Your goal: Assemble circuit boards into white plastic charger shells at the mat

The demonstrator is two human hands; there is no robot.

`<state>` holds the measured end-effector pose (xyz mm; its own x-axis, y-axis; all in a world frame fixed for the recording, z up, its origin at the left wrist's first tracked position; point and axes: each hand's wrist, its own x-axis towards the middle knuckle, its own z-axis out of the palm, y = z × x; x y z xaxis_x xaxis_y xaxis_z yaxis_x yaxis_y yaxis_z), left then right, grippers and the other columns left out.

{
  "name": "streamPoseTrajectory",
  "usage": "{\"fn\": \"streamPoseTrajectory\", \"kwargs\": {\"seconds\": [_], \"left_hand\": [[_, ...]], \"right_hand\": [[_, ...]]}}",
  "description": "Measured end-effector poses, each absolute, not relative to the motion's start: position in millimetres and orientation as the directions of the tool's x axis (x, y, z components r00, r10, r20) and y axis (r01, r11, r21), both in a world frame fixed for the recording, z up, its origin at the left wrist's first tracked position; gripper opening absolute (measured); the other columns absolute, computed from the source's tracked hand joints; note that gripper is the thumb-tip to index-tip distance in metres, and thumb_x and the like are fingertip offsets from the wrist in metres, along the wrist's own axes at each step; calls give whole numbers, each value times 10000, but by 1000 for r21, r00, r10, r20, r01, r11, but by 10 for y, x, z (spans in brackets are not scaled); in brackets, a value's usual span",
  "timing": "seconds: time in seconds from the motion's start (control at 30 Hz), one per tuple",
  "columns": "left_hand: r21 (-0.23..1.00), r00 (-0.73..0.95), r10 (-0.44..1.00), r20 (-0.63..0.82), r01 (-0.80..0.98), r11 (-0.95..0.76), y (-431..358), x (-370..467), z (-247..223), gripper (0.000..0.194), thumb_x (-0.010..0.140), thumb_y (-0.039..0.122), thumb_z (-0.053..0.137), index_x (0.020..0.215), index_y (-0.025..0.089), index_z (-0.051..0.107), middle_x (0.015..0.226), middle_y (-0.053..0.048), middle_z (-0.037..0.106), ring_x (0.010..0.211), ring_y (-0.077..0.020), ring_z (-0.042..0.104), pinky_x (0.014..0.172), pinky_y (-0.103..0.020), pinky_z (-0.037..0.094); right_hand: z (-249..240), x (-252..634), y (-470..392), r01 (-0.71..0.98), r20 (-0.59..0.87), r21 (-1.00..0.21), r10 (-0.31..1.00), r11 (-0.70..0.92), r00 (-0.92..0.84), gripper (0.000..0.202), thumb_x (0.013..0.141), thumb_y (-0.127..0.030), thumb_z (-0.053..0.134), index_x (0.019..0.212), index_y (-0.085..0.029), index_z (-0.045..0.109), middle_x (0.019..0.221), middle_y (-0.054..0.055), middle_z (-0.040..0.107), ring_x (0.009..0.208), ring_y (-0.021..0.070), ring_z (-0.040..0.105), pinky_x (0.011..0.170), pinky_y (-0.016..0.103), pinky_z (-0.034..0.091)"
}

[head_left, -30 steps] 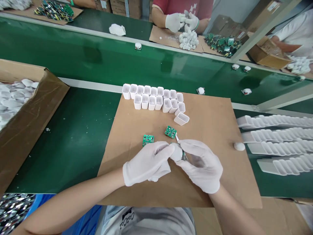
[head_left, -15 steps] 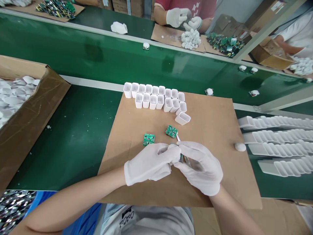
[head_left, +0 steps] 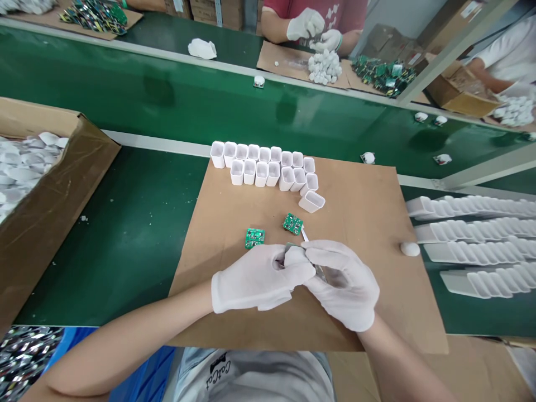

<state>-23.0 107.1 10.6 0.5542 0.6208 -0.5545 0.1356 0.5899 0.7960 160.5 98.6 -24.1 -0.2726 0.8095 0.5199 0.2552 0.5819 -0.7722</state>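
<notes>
My left hand (head_left: pixel 263 276), in a white glove, is closed around a small circuit board (head_left: pixel 290 245); only a greenish edge of it peeks out above the fingers. Against its fingertips is my right hand (head_left: pixel 343 282), also gloved and closed. A shiny metal piece (head_left: pixel 320 272) shows between the right fingers, too covered to name. A thin white strip (head_left: pixel 305 233) sticks out beyond the right fingertips. Just past the hands, two green circuit boards (head_left: pixel 255 238) lie on the cardboard sheet (head_left: pixel 226 218). Farther back, white open-topped housings (head_left: pixel 262 174) stand in rows, the nearest one tilted.
Left is a carton (head_left: pixel 75 162) of white parts. Stacked white housings (head_left: pixel 477 229) line the right side, near a white round piece (head_left: pixel 409 249). Behind runs a green belt (head_left: pixel 188 106) carrying small white-topped pieces (head_left: pixel 368 158). Across it, a co-worker's gloved hands (head_left: pixel 307 25) handle parts.
The white-topped pieces on the belt have shifted right. My left fingers have moved slightly right over the held parts, covering more of them. The boards on the cardboard stay put.
</notes>
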Motion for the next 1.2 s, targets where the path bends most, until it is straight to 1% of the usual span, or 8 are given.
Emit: {"fn": "streamPoseTrajectory", "kwargs": {"seconds": [0.13,0.23,0.33,0.4,0.57,0.7,0.83,1.2], "left_hand": [[815,620,639,-455,1,580,1070,-289,90,387,888,527,496,706,192,428,554,49,342,406,-74,300,395,-221,203],[780,588,691,-421,-153,606,1110,-383,41,600,885,722,331,725,176,522,497,32,370,407,-105,357,435,-239,324],[728,438,753,-490,-270,631,1176,-424,-25,631,890,738,314,737,179,563,479,32,340,440,-115,353,447,-224,323],[708,408,785,-466,-360,607,1210,-407,-53,584,897,708,374,715,177,538,539,30,337,483,-103,321,450,-201,290],[756,394,840,-374,-395,522,1197,-324,-47,539,951,609,385,660,161,459,594,25,352,511,-82,312,457,-175,301],[753,444,787,-428,-307,582,1139,-309,-42,523,926,682,315,832,193,474,580,26,439,429,-108,454,391,-195,349],[737,535,712,-455,-222,638,1106,-322,-42,538,898,738,250,944,231,425,640,-18,573,403,-192,558,328,-244,378],[806,535,761,-368,-225,547,1090,-350,-72,475,953,658,228,960,232,439,640,-25,625,417,-177,579,377,-249,418]], "right_hand": [[-202,1567,986,134,467,-853,853,504,-232,353,793,-135,780,1104,-272,685,1062,86,700,931,242,694,731,372,639],[-148,1571,1035,-48,275,-961,946,271,-171,280,788,-222,802,1046,-241,696,1056,90,703,832,244,720,650,363,660],[-103,1605,1106,-138,59,-990,969,26,-240,367,774,-351,818,1089,-223,679,1020,90,724,765,238,727,688,382,664],[-81,1616,1124,-142,6,-989,963,-33,-268,388,772,-374,817,1100,-222,677,995,83,735,770,231,728,711,370,661],[-74,1571,1024,-85,165,-984,978,155,-125,312,752,-123,813,1020,-242,704,1044,54,718,839,210,726,696,302,660],[-131,1558,957,42,377,-922,915,386,-141,431,723,-32,795,1078,-257,700,1125,76,672,979,247,694,738,341,656],[-173,1580,950,195,465,-846,866,496,-184,469,724,-35,794,1116,-266,678,1115,70,678,989,244,691,787,365,645],[-197,1578,941,440,646,-577,714,688,-271,508,783,-98,772,1234,-274,618,1032,51,717,825,221,722,694,345,653]]}}
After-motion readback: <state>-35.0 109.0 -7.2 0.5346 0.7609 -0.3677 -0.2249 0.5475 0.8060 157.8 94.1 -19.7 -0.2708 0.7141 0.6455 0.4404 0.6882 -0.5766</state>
